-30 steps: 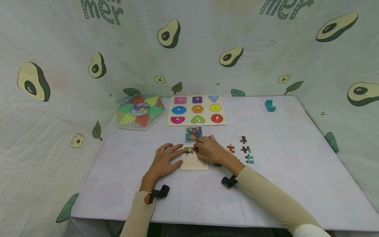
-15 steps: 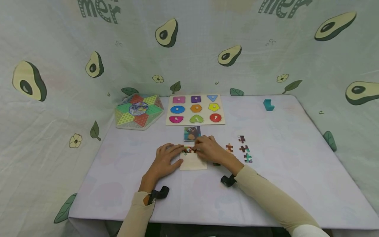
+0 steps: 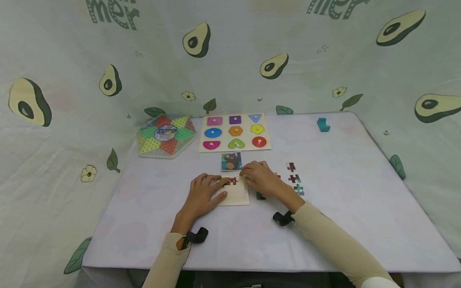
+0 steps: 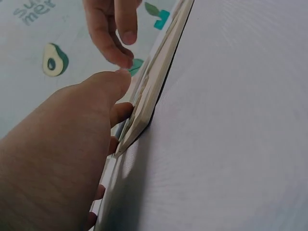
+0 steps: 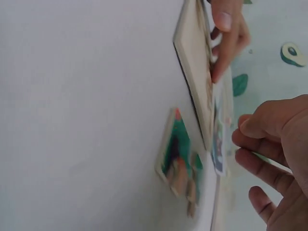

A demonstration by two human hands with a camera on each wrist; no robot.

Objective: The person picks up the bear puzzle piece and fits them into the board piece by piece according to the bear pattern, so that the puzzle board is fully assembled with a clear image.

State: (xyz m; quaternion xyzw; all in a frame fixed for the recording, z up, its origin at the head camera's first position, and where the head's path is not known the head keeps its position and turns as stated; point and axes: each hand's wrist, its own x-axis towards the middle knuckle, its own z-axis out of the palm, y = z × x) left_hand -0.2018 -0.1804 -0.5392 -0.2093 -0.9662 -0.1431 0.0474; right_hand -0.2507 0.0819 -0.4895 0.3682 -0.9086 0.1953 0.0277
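Note:
A small pale wooden puzzle tray (image 3: 235, 197) lies in front of the person, with joined brown and red jigsaw pieces (image 3: 232, 181) along its far edge. My left hand (image 3: 202, 195) rests at the tray's left side, fingers extended over the top pieces. In the head view my right hand (image 3: 263, 178) hovers by the tray's top right corner. Its fingers are loosely bent with nothing between them in the right wrist view, where a green jigsaw piece (image 5: 175, 144) lies on the table. Beyond the tray is a bear picture card (image 3: 231, 161).
Several loose jigsaw pieces (image 3: 294, 179) lie right of the tray, some partly hidden by the right forearm. Farther back are a wooden shape board (image 3: 246, 138), a clear box of coloured triangles (image 3: 165, 134) and a teal block (image 3: 323, 125).
My right hand has drawn back from the tray's top row toward the right, uncovering the pieces there. My left hand stays by the tray. The head view has shifted slightly.

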